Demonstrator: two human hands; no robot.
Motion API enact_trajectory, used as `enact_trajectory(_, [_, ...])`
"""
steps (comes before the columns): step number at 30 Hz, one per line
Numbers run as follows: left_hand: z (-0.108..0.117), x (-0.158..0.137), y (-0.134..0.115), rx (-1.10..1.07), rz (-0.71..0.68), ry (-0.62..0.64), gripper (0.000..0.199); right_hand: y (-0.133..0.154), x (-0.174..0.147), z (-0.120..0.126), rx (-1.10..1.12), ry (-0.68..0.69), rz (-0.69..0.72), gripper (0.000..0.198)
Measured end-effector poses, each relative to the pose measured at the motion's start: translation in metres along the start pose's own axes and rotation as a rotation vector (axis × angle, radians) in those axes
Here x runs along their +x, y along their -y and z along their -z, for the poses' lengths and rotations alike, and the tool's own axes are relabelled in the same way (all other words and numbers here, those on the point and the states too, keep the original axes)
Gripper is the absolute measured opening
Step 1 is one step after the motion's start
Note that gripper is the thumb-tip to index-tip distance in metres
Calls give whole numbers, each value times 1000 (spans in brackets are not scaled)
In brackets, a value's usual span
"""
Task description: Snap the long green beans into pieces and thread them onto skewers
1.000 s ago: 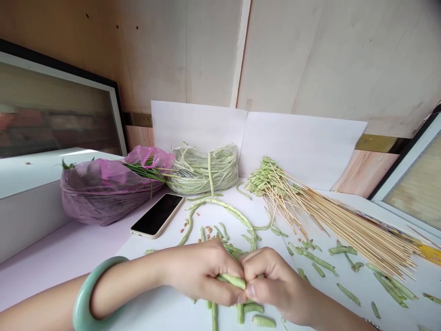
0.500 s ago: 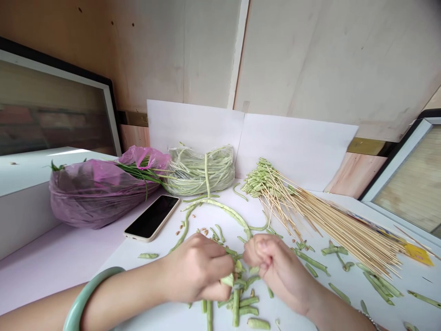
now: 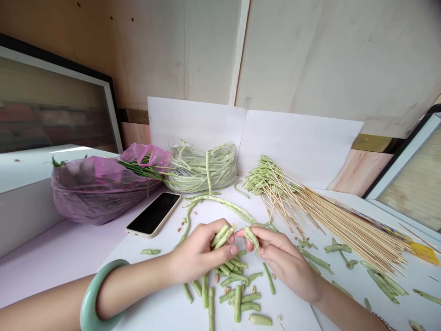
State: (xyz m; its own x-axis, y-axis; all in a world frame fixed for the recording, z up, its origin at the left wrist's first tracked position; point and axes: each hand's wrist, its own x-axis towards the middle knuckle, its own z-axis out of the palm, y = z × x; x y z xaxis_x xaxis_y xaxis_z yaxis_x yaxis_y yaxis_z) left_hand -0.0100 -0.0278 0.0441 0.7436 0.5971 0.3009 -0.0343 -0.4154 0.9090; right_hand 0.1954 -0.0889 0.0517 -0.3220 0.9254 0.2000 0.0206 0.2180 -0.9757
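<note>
My left hand (image 3: 203, 250), with a green bangle on its wrist, is closed around a few short long-bean pieces (image 3: 222, 236) whose ends poke out above the thumb. Facing it, my right hand (image 3: 282, 257) pinches one curved bean piece (image 3: 252, 239) between thumb and fingers. The two hands are close together, a small gap between them. Under and in front of them lies a loose pile of cut bean pieces (image 3: 237, 303), with several small brown seeds among them. Behind the hands a long whole bean (image 3: 227, 202) curves across the white surface.
A phone (image 3: 154, 214) lies at left beside a purple bag of greens (image 3: 103, 188). A clear bag of long beans (image 3: 203, 168) stands at the back. Right of it, bean pieces on bamboo skewers (image 3: 330, 220) are heaped. Bean scraps (image 3: 384, 282) lie at far right.
Both hands have risen slightly and turned, so the bean pieces in them now show. My right hand has gone from a closed fist to a pinch on one piece.
</note>
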Motion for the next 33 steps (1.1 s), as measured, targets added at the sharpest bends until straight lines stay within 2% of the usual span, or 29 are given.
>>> enact_trajectory(3, [-4,4,10,-357,106,29,20,-6,1,2,-253,-72,33,32])
enact_trajectory(6, [-5,7,13,-555,196,82,26,-14,3,3,-285,-162,126,47])
enact_trajectory(12, [-3,8,9,-674,368,101,26,-17,1,-2,-374,-197,274,42])
enact_trajectory(16, [-2,8,13,-760,343,225,27,-12,-2,-5,-486,-211,288,42])
enact_trajectory(20, [1,7,13,-828,333,297,33,-7,-4,-3,-586,-190,239,37])
enact_trajectory(24, [1,6,9,-754,344,301,18,-4,-5,-4,-645,-136,267,36])
enact_trajectory(28, [-3,4,6,-507,301,282,27,-4,-3,-12,-736,-119,442,38])
enact_trajectory(33, [-8,1,1,-327,225,155,30,-5,-2,-17,-775,-260,612,37])
